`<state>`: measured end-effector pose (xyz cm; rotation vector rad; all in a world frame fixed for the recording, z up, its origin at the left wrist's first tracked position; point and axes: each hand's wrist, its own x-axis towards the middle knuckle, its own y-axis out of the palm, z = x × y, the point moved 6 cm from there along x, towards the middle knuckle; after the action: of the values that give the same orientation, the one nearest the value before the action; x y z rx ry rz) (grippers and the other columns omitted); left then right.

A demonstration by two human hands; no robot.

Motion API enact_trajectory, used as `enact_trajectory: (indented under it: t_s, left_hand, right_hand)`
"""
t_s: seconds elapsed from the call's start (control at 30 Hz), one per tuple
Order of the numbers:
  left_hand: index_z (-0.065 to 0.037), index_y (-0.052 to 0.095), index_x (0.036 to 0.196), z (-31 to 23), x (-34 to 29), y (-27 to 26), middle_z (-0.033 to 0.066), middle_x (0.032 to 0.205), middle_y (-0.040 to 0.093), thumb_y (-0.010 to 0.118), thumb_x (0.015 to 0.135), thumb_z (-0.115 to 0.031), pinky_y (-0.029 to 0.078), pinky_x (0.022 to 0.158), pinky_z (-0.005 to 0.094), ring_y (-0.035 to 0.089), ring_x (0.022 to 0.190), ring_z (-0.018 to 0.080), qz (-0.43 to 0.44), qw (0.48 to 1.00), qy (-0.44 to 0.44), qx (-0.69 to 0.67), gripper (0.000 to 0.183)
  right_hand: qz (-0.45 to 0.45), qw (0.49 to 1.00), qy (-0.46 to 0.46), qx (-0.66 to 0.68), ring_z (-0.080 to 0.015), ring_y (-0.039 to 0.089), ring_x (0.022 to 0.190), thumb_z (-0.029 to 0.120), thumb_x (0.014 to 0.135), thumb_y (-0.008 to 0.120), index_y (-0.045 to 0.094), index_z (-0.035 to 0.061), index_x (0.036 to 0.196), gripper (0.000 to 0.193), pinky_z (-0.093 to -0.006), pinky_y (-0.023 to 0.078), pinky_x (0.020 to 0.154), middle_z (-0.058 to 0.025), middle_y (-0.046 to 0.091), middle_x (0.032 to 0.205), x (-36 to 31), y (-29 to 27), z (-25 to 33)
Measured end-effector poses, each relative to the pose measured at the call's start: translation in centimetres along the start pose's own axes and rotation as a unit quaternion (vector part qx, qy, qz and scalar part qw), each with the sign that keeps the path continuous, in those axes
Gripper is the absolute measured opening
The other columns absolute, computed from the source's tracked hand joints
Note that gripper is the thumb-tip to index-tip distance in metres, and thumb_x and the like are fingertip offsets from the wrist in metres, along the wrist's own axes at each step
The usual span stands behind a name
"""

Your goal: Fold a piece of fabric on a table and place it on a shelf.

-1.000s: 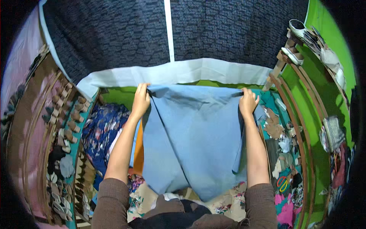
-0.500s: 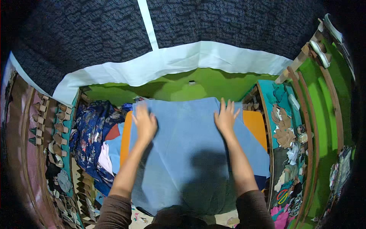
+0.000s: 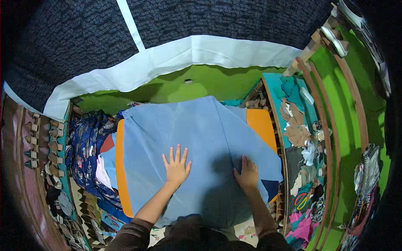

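Observation:
A wide piece of blue-grey cloth (image 3: 188,121) lies over an orange table (image 3: 261,125), hanging past its near edge and over part of its right side. My left hand (image 3: 177,168) rests flat on the middle of the cloth with its fingers spread. To the right of it, my right hand (image 3: 247,172) lies on the cloth, palm down and fingers stretched out, partly in my shadow. A crease runs down the cloth from its far edge toward the right hand. Neither hand grips anything.
Dark blue patterned fabric (image 3: 90,150) is heaped left of the table. Wooden shoe lasts (image 3: 54,146) line the left rack. On the right shelf lie fabric scraps (image 3: 297,134) and scissors with red and yellow handles (image 3: 300,201). A dark patterned cloth with a white border (image 3: 192,50) hangs beyond.
Both hands have come back from the far part of the cloth toward me and now lie flat on it. The view has shifted, and the cloth's far edge lies differently.

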<state>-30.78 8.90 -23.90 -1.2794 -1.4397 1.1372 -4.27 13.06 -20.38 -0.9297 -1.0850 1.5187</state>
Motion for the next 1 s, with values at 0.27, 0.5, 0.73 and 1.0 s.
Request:
enact_trajectory:
  t_s: [0.27,0.5,0.73,1.0]
  left_hand:
    - [-0.010,0.039,0.132,-11.0,-3.7,-1.3,0.0186,0.141,0.025,0.049,0.085,-0.038,0.016,0.099,0.0632,0.022,0.130,0.0393,0.032,0.995,-0.027,-0.089,0.056]
    - [-0.014,0.037,0.134,-24.9,-8.4,2.0,0.0175,0.141,0.026,0.052,0.080,-0.050,0.016,0.098,0.0644,0.023,0.130,0.0365,0.085,0.983,0.086,-0.136,0.066]
    - [-0.025,0.043,0.129,-27.0,-8.0,5.1,0.0071,0.139,0.033,0.051,0.085,-0.028,0.021,0.098,0.0632,0.030,0.128,0.0269,0.050,0.996,0.066,-0.035,0.045]
    - [-0.017,0.061,0.093,-30.6,-6.9,2.6,0.0069,0.129,0.045,0.055,0.078,-0.023,0.026,0.102,0.0512,0.036,0.123,0.0254,-0.001,0.978,0.186,-0.091,0.017]
  right_hand:
    - [-0.019,0.992,-0.032,0.123,-0.0369,0.061,0.078,0.020,0.082,0.053,0.064,0.0009,0.091,0.024,-0.0423,0.047,0.067,-0.0229,0.062,0.082,12.0,-10.3,-7.7]
    - [-0.030,0.971,-0.079,0.226,-0.0268,0.062,0.079,0.024,0.079,0.061,0.062,-0.0020,0.087,0.028,-0.0335,0.045,0.070,-0.0173,0.064,0.082,20.2,-14.0,-10.1]
    - [0.126,0.873,-0.089,0.462,-0.0140,0.059,0.085,0.018,0.081,0.064,0.058,-0.0017,0.098,0.026,-0.0271,0.045,0.073,-0.0112,0.065,0.091,17.9,-8.7,-11.2]
    - [-0.084,0.874,-0.477,-0.039,-0.0272,0.051,0.099,0.009,0.070,0.057,0.058,0.0046,0.102,0.032,-0.0392,0.038,0.087,-0.0113,0.055,0.102,5.6,-8.8,-5.4]
